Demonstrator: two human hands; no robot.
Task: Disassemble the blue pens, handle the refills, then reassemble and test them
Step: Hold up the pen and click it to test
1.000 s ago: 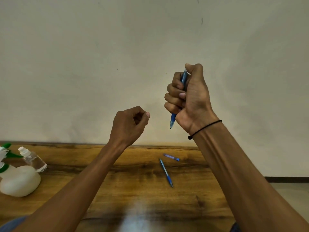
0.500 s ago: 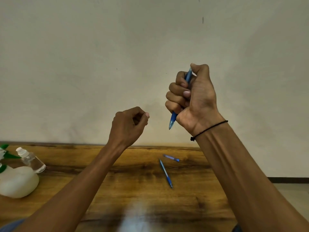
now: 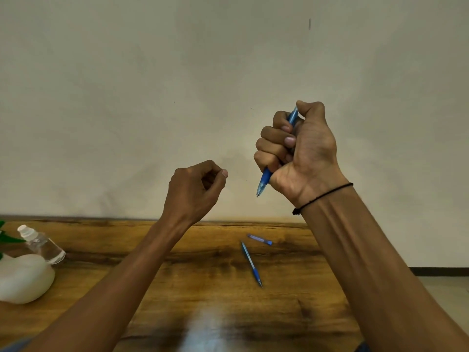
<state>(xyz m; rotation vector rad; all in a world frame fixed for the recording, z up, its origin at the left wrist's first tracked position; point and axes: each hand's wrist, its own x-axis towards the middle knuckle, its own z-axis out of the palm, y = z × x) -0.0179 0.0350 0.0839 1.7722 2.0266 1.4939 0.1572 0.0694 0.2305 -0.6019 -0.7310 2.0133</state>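
Note:
My right hand (image 3: 302,153) is raised in front of the wall, fist closed around a blue pen (image 3: 264,180). The pen points tip down, and my thumb rests on its top end. My left hand (image 3: 195,189) is held up to the left of it, fingers curled shut, with nothing visible inside. On the wooden table (image 3: 177,288) below lie a second blue pen (image 3: 251,264) and, just beyond it, a short blue pen piece (image 3: 259,239).
At the table's left edge stand a white rounded bottle (image 3: 22,278) and a small clear bottle with a white cap (image 3: 42,245), with a green part beside them. A plain wall rises right behind the table. The floor shows at the far right.
My right hand with the pen has drifted slightly to the right and down. The thumb stays on the pen's top. My left hand has hardly moved.

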